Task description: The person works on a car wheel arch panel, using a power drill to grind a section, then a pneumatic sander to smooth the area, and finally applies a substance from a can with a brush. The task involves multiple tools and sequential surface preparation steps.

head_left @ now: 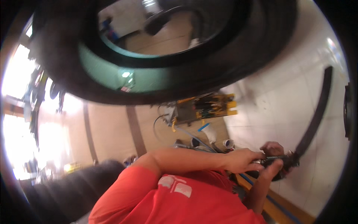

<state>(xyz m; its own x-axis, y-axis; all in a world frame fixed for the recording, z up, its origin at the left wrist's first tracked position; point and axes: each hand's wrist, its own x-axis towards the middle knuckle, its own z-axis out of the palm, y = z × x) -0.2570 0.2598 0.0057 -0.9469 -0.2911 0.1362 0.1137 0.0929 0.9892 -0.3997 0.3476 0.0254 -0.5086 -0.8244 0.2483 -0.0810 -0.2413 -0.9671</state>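
Off to the right, my right hand [274, 170] is wrapped round a dark hand tool [287, 161] with some shiny metal on it. A thick black tube [317, 112] runs up from the tool's far end in a curve. My left hand [244, 159] reaches across my body, its fingers closed at the tool's near, metal end. Fingers and blur hide much of the tool, so its exact kind cannot be told. Above and ahead, apart from both hands, looms a large black tyre [209, 80] with a green rim [100, 69].
Beyond my left forearm stands a yellow tool holder [231, 104] with several tools. Nearby are a white container with a blue edge [209, 132] and a small white tin [228, 143]. A blue hose [278, 205] passes below my hands. White tiled surface [276, 108] lies right; a dark rounded shape [74, 190] lower left.
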